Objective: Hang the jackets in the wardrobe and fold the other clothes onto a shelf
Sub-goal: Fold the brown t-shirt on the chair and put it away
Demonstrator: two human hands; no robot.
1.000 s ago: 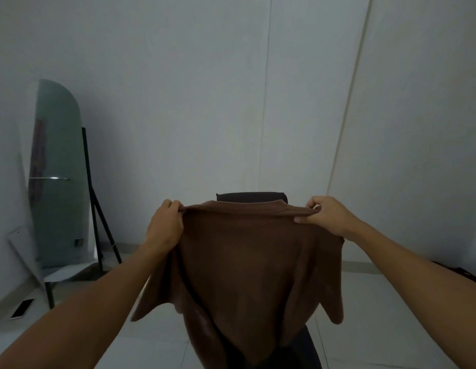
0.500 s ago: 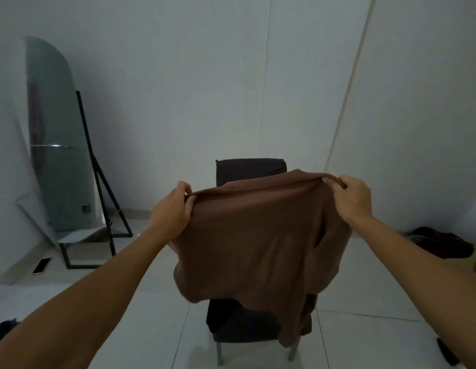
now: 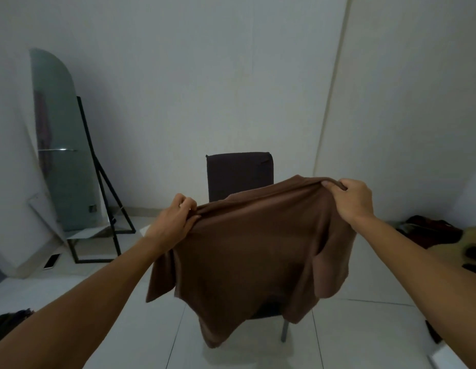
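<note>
Brown t-shirt point(image 3: 258, 251) is hanging in mid-air in front of the person, spread between both hands, top edge running uphill from left to right. Left hand point(image 3: 173, 222) is gripping one end of the top edge, fingers curled over bunched fabric, thumb pressing underneath. Right hand point(image 3: 351, 198) is gripping the other end, held higher, fingers wrapped over the fold. One short sleeve is drooping below the left hand, the other is dangling under the right wrist. Hem is hanging loose and uneven, lowest point at centre-left.

Dark chair point(image 3: 239, 174) is standing right behind the shirt; its backrest is showing above the fabric, seat mostly hidden, one grey leg showing beneath the hem. Shirt does not appear to be touching the chair, though the overlap makes that hard to confirm.

Standing mirror point(image 3: 60, 145) on a black frame is leaning against the wall at far left, a phone point(image 3: 51, 261) lying on the pale tiled floor point(image 3: 351, 339) near its base. Dark clothes pile point(image 3: 428, 230) is sitting on the floor at right by the wall, and a guitar body point(image 3: 468, 249) is lying just beside it. More dark fabric point(image 3: 8, 319) is showing at lower left edge.
</note>
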